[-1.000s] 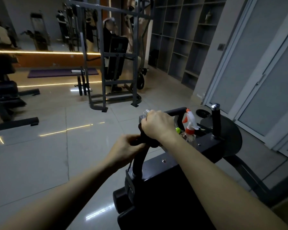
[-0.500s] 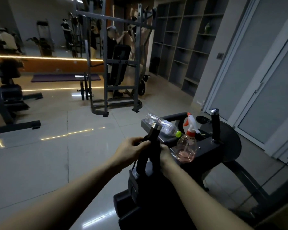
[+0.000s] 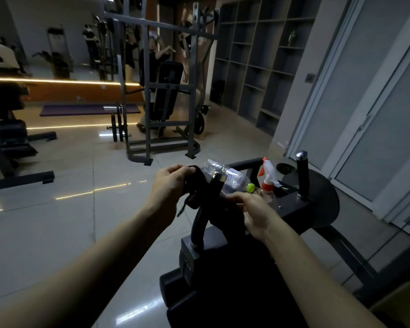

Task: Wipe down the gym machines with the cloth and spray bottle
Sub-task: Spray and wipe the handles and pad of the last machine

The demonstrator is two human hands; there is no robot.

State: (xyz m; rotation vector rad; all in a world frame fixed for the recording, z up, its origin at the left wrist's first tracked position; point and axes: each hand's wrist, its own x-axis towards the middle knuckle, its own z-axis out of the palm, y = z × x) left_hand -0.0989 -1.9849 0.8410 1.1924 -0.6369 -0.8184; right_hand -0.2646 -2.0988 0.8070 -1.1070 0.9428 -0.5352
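A dark gym machine stands right in front of me, with two upright black handles. My left hand grips the upper end of a black cloth just left of the near handle. My right hand holds the cloth's lower end on the right of that handle, so the cloth wraps round it. A clear spray bottle with an orange and white trigger stands on the machine's deck behind my right hand. The far handle stands bare.
A clear plastic water bottle with a green cap lies on the deck beside the spray bottle. A grey rack machine stands across the tiled floor, another dark machine at far left, open shelves and sliding doors on the right.
My right hand slid from the top of the near handle down its right side. My left hand rose and pulled the cloth's end up beside the handle's top.
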